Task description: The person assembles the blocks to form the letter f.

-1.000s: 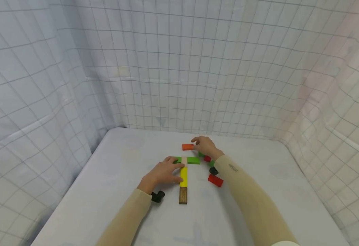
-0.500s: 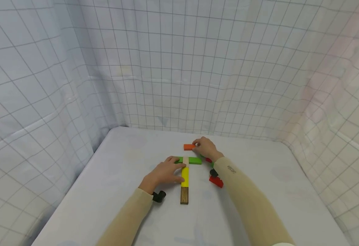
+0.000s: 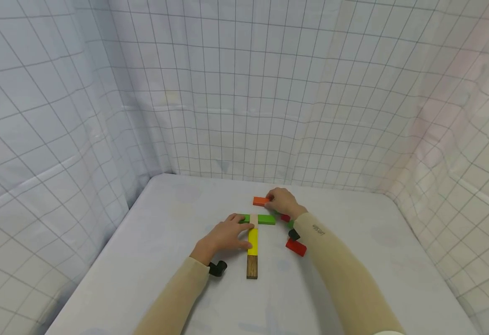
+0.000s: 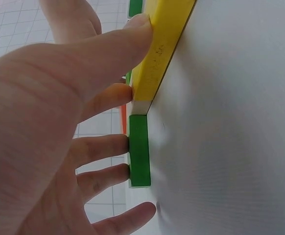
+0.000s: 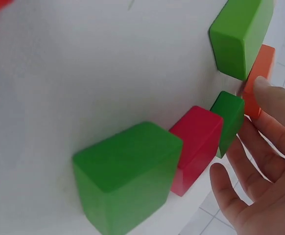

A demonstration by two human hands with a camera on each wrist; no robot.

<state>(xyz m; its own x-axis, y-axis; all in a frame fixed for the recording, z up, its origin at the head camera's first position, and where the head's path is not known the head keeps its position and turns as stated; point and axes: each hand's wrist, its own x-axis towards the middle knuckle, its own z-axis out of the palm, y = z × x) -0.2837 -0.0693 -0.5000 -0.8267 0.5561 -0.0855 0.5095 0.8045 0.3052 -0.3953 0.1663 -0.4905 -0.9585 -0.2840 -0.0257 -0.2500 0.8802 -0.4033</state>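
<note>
Orange block (image 3: 259, 201) is pinched in the right grip (image 3: 282, 201); guide it gently, with spread left grip (image 3: 224, 235) steadying the yellow block (image 3: 254, 238).

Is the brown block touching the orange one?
No, the brown block meets the yellow block, while the orange block lies farther off, pinched by the right hand.

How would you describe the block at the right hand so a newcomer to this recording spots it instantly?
On the white table, look past the T of blocks, toward the gridded curtain. There the right hand pinches one end of a flat orange block. Its orange colour sets it apart from the dark green block and red block nearby.
</note>
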